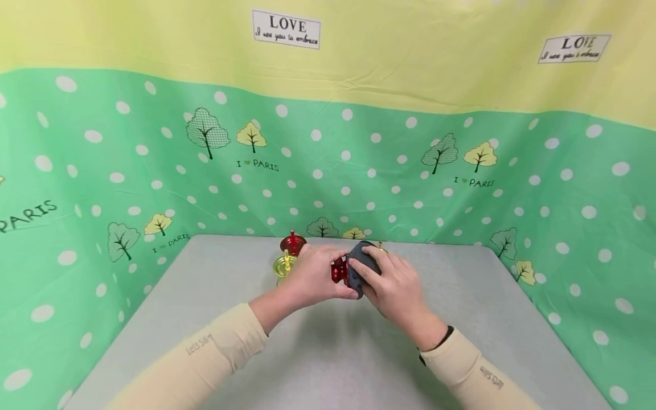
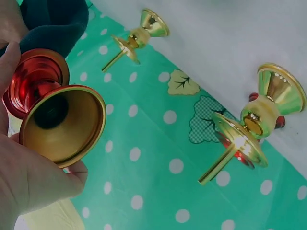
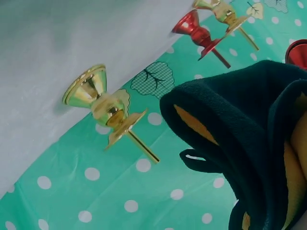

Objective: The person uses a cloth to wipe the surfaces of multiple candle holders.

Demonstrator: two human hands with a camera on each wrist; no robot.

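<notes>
My left hand (image 1: 314, 276) holds a red metallic candlestick (image 2: 36, 91) on its side above the table. The candlestick's golden hollow base faces the left wrist camera. A dark blue-grey cloth (image 1: 363, 266) with an orange underside covers the other end of the candlestick, hiding its tip. My right hand (image 1: 400, 287) grips that cloth against it, fingers curled over the fabric. Beyond the left hand stand a gold candlestick (image 1: 285, 265) and another red candlestick (image 1: 293, 244). A second gold candlestick (image 3: 108, 108) stands upright behind the right hand, mostly hidden in the head view.
The candlesticks stand toward the far edge of a grey table (image 1: 205, 273). Green dotted fabric (image 1: 359, 171) with printed trees hangs close behind and on both sides. Both forearms reach across the table's near half.
</notes>
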